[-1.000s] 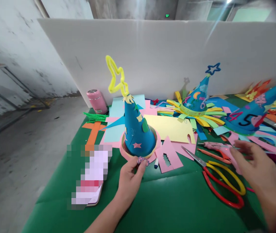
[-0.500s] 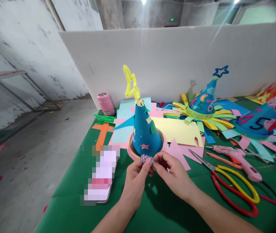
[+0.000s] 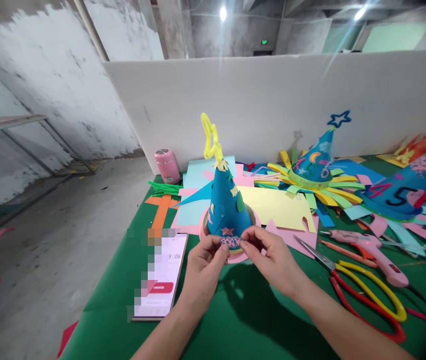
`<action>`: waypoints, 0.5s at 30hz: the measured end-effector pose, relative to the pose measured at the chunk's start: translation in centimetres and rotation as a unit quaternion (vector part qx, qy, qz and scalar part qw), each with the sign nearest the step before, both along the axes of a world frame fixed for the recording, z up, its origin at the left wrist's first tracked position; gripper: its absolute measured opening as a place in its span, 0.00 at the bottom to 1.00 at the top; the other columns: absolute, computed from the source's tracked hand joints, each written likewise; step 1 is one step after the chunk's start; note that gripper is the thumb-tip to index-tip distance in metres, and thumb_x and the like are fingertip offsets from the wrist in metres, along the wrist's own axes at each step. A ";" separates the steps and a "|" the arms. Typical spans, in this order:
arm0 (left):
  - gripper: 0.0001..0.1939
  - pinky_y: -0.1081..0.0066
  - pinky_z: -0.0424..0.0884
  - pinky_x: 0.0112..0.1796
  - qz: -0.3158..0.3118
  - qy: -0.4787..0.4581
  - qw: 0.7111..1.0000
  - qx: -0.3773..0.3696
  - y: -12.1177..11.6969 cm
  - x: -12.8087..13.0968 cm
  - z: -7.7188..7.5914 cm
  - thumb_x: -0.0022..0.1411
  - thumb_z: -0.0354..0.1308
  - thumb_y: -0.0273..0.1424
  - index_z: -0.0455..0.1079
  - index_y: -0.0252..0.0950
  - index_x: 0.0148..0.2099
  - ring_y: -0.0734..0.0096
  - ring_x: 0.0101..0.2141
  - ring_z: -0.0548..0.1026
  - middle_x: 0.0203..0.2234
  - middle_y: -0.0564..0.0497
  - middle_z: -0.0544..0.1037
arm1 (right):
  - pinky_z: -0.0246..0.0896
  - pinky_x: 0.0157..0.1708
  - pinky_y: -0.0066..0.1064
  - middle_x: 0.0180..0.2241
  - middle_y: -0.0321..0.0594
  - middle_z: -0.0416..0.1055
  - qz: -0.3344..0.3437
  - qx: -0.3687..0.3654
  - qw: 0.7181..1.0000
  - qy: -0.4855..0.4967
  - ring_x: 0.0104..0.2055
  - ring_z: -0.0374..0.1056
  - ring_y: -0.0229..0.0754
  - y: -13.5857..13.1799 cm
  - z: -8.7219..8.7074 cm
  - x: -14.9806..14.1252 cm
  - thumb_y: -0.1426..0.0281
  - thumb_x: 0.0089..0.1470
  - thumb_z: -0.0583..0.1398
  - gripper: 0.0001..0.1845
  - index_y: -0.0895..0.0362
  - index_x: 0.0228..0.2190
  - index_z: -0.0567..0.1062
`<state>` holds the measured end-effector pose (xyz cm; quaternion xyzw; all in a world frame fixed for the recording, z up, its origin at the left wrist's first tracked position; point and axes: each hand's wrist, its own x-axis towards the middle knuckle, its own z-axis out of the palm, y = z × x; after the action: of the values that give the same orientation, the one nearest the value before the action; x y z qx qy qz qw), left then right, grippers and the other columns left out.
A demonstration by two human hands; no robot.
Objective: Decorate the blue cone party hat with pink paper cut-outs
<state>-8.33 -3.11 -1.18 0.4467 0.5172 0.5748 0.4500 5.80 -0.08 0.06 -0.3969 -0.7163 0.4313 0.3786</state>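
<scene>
A blue paper cone hat point(image 3: 225, 207) with a pink brim stands before me, topped by a yellow pipe-cleaner shape point(image 3: 210, 136). Paper stars and a green leaf-like piece are stuck on its side. Against the cone's lower front is a small purple-and-pink patterned paper cutout point(image 3: 230, 242). My left hand point(image 3: 206, 265) pinches the cutout's left end. Its right end is pinched by my right hand point(image 3: 267, 252). The fingertips cover both ends of the piece.
Scissors point(image 3: 351, 285) and a pink glue gun point(image 3: 376, 250) lie at right. A phone point(image 3: 166, 280) rests at left. Behind are a pink cup point(image 3: 167, 166), coloured paper sheets point(image 3: 280, 205) and decorated hats point(image 3: 314, 162), before a white board point(image 3: 243, 100).
Both hands have brought the cutout up and against the hat's lower front, just below the pink star. The camera view has tilted slightly upward.
</scene>
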 end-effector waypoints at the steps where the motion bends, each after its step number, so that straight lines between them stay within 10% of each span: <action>1: 0.06 0.76 0.62 0.25 0.002 0.004 1.000 0.002 0.1 0.0 0.1 0.52 0.56 0.31 0.67 0.34 0.26 0.75 0.22 0.65 0.18 0.55 0.68 | 0.50 0.20 0.24 0.21 0.33 0.60 -0.002 -0.005 1.000 0.006 0.22 0.55 0.33 0.1 0.0 0.0 0.69 0.53 0.52 0.07 0.57 0.26 0.66; 15: 0.08 0.75 0.61 0.26 0.110 0.207 0.961 0.147 3.2 -1.7 1.6 0.53 0.55 0.31 0.65 0.36 0.24 0.75 0.23 0.65 0.19 0.56 0.66 | 0.58 0.22 0.25 0.22 0.34 0.68 -0.099 0.077 0.989 0.076 0.23 0.64 0.35 2.3 0.7 -2.1 0.68 0.50 0.56 0.05 0.56 0.28 0.70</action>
<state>-9.99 0.10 0.41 0.5574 0.5551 0.5854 0.1959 3.73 2.20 0.78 -0.4020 -0.6732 0.3644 0.5023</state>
